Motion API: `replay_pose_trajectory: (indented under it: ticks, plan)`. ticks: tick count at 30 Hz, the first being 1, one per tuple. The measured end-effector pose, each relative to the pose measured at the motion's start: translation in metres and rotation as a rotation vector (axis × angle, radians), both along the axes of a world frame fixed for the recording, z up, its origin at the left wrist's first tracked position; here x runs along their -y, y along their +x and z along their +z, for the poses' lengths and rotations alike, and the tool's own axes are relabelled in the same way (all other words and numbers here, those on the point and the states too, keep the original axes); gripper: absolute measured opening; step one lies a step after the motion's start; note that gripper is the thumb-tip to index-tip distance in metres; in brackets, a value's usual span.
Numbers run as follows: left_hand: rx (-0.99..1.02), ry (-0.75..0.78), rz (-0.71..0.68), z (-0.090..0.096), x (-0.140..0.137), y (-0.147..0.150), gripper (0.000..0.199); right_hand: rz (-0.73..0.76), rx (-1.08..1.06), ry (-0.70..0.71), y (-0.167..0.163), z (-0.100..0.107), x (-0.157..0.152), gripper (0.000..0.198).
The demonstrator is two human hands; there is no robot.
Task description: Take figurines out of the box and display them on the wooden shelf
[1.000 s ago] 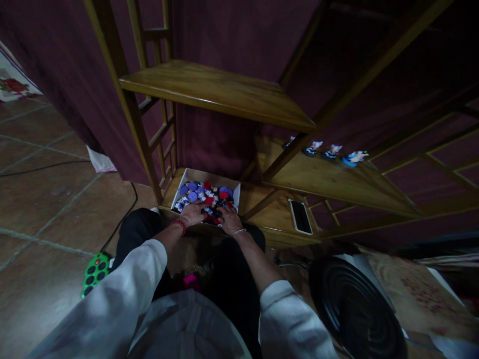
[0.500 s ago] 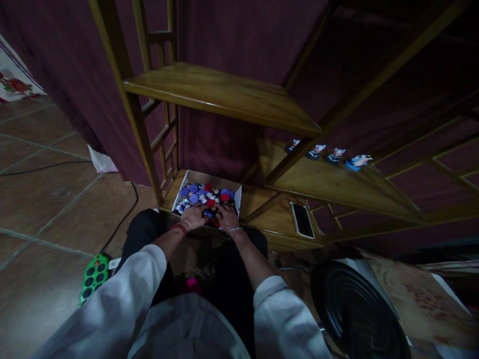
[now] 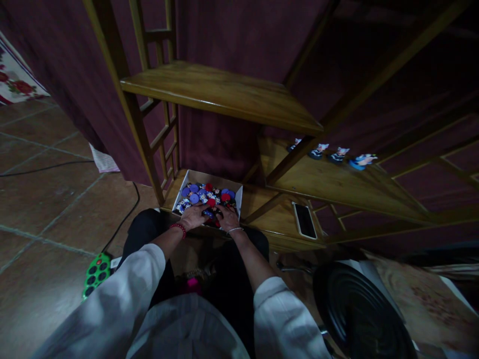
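A box (image 3: 202, 177) of small figures (image 3: 204, 194) sits at frame centre on the bottom shelf (image 3: 277, 219). A phone (image 3: 305, 220) lies right of it. More figurines (image 3: 339, 155) stand on the shelf above (image 3: 329, 182), at right.

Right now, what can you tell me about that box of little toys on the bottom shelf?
The box is a shallow, open tray with white walls, apparently cardboard. It sits flat on the lowest wooden shelf, beside the ladder-like side frame. It is filled with small figurines on round blue and red bases, jumbled together. The left hand and right hand both rest in its near end among the pieces; what the fingers grip cannot be made out.
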State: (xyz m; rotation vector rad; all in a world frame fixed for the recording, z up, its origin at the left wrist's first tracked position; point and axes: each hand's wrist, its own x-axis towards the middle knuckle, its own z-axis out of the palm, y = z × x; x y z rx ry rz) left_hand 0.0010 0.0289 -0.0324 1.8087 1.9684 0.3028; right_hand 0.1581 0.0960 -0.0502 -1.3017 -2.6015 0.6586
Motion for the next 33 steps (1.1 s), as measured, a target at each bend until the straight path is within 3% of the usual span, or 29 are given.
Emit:
replay_pose_trajectory:
  ticks: [13,22,29,33]
  plan:
    - [0.082,0.077,-0.004,0.002,0.002,-0.001,0.038,-0.105,-0.204,-0.019,0.0,-0.006,0.0,0.035]
    - [0.102,0.054,0.01,0.008,0.004,-0.002,0.028,-0.129,-0.226,-0.008,-0.001,-0.009,0.001,0.036]
    - [0.076,0.004,0.006,0.008,0.005,0.0,0.036,-0.193,-0.211,-0.002,-0.001,-0.015,0.001,0.042]
    - [0.114,0.005,0.025,0.013,0.006,0.002,0.054,-0.172,-0.161,0.009,-0.001,-0.016,0.001,0.045]
